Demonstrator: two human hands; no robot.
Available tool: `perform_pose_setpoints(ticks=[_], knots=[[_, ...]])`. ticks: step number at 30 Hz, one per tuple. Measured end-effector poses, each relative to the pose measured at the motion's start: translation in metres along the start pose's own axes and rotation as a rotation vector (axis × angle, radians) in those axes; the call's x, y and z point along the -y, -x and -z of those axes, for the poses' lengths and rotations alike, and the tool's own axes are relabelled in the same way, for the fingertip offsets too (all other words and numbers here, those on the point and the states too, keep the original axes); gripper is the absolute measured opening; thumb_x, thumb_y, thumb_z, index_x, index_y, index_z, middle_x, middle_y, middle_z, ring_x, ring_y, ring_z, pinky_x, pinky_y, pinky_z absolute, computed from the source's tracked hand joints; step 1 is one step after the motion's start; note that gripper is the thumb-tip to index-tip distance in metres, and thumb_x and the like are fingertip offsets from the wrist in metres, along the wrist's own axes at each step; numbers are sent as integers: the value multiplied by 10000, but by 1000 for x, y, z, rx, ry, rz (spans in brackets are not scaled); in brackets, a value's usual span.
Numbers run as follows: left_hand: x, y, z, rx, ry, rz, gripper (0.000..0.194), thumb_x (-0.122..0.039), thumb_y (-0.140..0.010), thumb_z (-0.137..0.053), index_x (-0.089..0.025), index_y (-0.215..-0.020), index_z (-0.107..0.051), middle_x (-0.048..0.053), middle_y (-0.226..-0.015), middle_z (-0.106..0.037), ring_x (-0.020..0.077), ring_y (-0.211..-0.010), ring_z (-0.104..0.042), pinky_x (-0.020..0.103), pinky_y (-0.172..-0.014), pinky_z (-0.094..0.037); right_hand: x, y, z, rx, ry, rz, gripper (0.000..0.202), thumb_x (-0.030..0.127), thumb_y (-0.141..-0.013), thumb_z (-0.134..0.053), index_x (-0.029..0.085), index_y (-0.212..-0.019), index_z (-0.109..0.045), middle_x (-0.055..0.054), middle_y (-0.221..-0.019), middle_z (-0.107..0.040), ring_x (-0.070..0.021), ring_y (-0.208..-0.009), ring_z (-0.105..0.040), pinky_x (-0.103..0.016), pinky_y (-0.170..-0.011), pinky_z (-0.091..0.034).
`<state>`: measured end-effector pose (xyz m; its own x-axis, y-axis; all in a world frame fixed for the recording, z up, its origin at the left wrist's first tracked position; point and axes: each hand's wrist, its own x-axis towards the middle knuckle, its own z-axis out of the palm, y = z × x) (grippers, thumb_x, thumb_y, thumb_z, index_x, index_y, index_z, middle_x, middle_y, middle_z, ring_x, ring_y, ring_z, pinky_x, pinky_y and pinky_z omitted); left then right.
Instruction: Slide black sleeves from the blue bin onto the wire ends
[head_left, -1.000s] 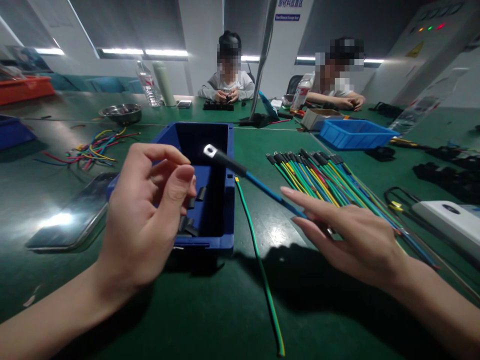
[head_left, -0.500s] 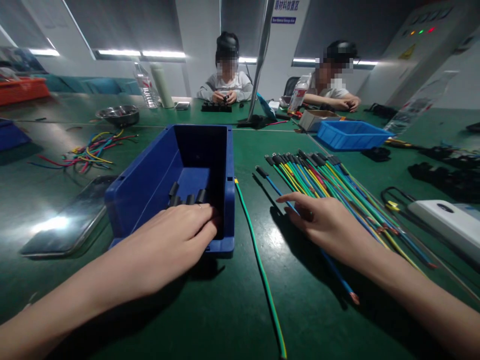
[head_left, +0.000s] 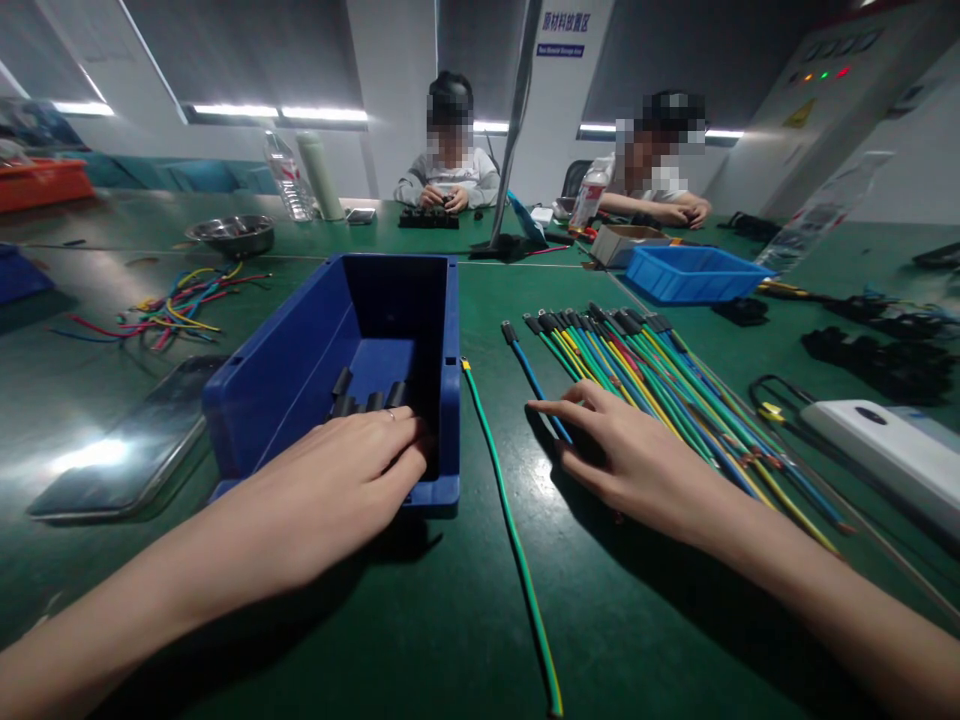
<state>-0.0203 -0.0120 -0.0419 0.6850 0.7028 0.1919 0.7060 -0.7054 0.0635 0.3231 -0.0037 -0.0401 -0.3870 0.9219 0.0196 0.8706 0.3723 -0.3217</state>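
My left hand [head_left: 352,470] reaches over the front of a dark blue plastic bin [head_left: 262,375]. Its fingertips are hidden inside, close to several short black sleeves [head_left: 375,400]. On the right, my right hand [head_left: 622,450] hovers low with index finger and thumb apart. A blue wire [head_left: 529,370] with a black sleeved end lies beneath those fingers; the palm hides its lower part. Between the hands stretches a single green-yellow wire [head_left: 510,520] with a yellow-banded end near the bin wall.
Beyond my right hand lies a row of sleeved wires [head_left: 645,370]. A phone [head_left: 135,440], loose wires [head_left: 180,305] and a metal bowl [head_left: 232,235] are left. A light blue tray [head_left: 694,275] and white device [head_left: 885,440] stand right. Two people sit across the table.
The blue wire's sleeved end has come down to the table, and my right hand's fingers have spread from it. My left hand stays in the bin. The view has shifted slightly.
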Motion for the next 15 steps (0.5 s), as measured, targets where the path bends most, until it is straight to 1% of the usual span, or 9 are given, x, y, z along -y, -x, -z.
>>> perform_pose_setpoints(ticks=[1,3,5,7,9,12,15], knots=[[0,0,0,2,6,10,633,-501,-1148,-244,-180,-1103,-787,93,-1245,-733,153,-1072,-660,262,-966,-505,3,0,3,44,28,-29,558,337,-998,-563,302,-1541,-683,-97,-1298,-716,-262,-1108,-717,-469,-971,-580],[1,-1,0,6,29,39,615,-537,-1140,-278,-182,-1153,-781,92,-1260,-729,147,-1067,-656,253,-960,-496,9,0,7,102,59,-110,560,278,-971,-611,339,-1521,-699,-56,-1138,-764,-225,-921,-704,-389,-808,-530],[1,-1,0,7,41,60,607,-552,-1136,-290,-181,-1151,-770,85,-1236,-732,138,-1022,-647,246,-921,-480,14,-1,8,94,72,-151,534,222,-980,-601,327,-1488,-724,-43,-1103,-789,-205,-862,-694,-353,-751,-478],[1,-2,-1,-5,36,71,619,-541,-1139,-266,-175,-1084,-763,83,-1187,-738,136,-969,-636,250,-871,-455,15,-2,7,40,96,-145,492,193,-1011,-557,289,-1455,-745,-48,-1125,-806,-210,-882,-711,-360,-774,-476],[1,-2,-1,-11,38,77,631,-555,-1136,-262,-171,-1052,-756,88,-1176,-738,142,-971,-635,259,-869,-455,12,-3,5,-22,160,-122,467,205,-1036,-527,264,-1440,-753,-52,-1144,-816,-248,-954,-741,-407,-856,-501],[-1,-4,0,17,62,134,628,-582,-1122,-283,-166,-1121,-754,100,-1193,-734,151,-1016,-643,265,-928,-496,3,-1,1,-86,282,-120,450,241,-1045,-513,251,-1414,-770,-62,-1205,-818,-324,-1081,-764,-482,-933,-519],[-5,-7,3,93,78,204,627,-529,-1122,-250,-156,-1191,-748,112,-1218,-733,150,-1014,-656,270,-948,-531,-5,2,-1,-144,350,-132,444,270,-1062,-494,236,-1393,-787,-75,-1247,-812,-347,-1118,-768,-478,-912,-538]])
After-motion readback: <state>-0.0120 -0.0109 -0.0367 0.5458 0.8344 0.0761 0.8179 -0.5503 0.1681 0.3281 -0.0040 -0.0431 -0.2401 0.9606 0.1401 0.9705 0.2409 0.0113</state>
